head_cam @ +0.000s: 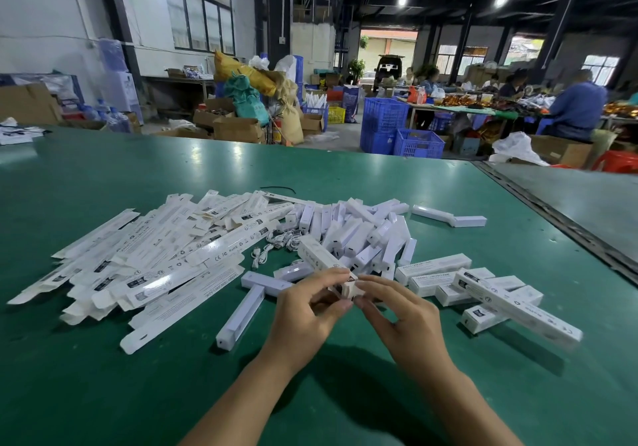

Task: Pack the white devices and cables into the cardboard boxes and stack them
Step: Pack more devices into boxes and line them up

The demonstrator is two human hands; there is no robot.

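Observation:
I hold a long white cardboard box [319, 256] end-on over the green table [138, 394]. My left hand [307, 311] grips its near end from the left, and my right hand [400, 318] pinches the end flap from the right. Flat unfolded white boxes [155, 259] lie fanned out to the left. A heap of white bar-shaped devices [366, 235] sits just beyond my hands, with coiled white cables [272, 245] at its left edge. Closed packed boxes [483, 290] lie stacked to the right. Two loose devices [245, 304] rest left of my left hand.
Another pair of white devices [448, 218] lies at the far right of the heap. A metal seam [552, 214] runs along the table's right side. Beyond the table are blue crates [397, 128], cardboard cartons and seated people at another bench.

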